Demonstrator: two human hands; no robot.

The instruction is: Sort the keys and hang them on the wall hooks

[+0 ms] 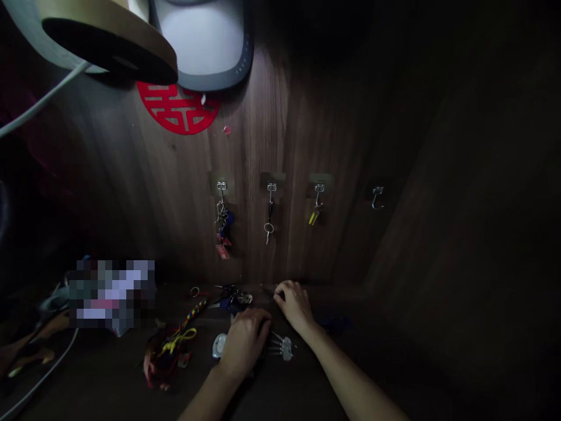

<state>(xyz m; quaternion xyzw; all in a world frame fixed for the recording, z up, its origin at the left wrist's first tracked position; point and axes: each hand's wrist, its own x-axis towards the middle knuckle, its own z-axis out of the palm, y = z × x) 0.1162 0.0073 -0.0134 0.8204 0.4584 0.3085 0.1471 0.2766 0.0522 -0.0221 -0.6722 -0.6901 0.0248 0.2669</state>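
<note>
My left hand (248, 337) is low over the dark surface with its fingers curled down, and whatever lies under them is hidden. Beside it on the left is a round silver-white disc (218, 345); on the right a fan of silver keys (284, 347) lies on the surface. My right hand (296, 305) is farther back near the wall, its fingers bent in a pinch at a small dark thing I cannot make out. Just behind my left hand sits a bunch of keys (235, 300) with dark blue parts.
Several hooks line the wooden wall; a bunch of keys with red tags (222, 225), a key ring (269, 228) and a yellow key (314, 217) hang there, while the rightmost hook (377, 199) is bare. Colourful cords (173, 345) lie left. Caps (201, 47) hang above.
</note>
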